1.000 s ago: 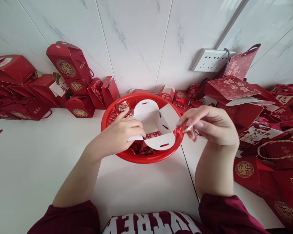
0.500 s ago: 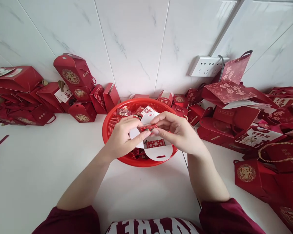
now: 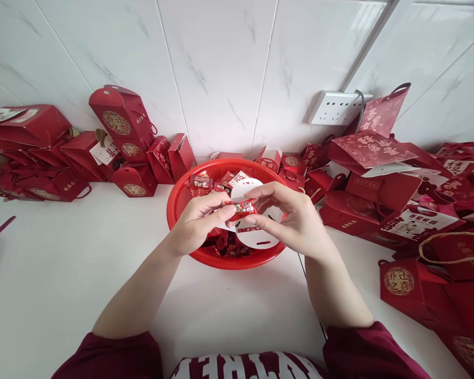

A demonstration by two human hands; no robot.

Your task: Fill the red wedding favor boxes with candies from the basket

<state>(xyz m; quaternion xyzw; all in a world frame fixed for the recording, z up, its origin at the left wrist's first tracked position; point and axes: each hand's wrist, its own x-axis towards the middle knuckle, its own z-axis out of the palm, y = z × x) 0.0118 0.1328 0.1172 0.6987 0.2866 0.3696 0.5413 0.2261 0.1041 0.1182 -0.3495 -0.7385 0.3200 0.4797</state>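
A small red wrapped candy with white lettering is held up between my two hands. My left hand pinches its left end, thumb on top. My right hand has its thumb and fingertips at the other end. Just beneath is an opened gift box, its white inner flaps spread and one flap slotted; part of a red packet shows inside it. The box rests in a red perforated plastic basket among loose red-wrapped sweets. My right hand hides part of the box.
Red gift boxes line the wall at the left, some stacked. More boxes and bags are heaped at the right. A white power strip is on the tiled wall. The basket stands on a white table.
The candy has been turned so its printed face shows more. The open box below it has shifted or tilted slightly, with its front flap now higher in view.
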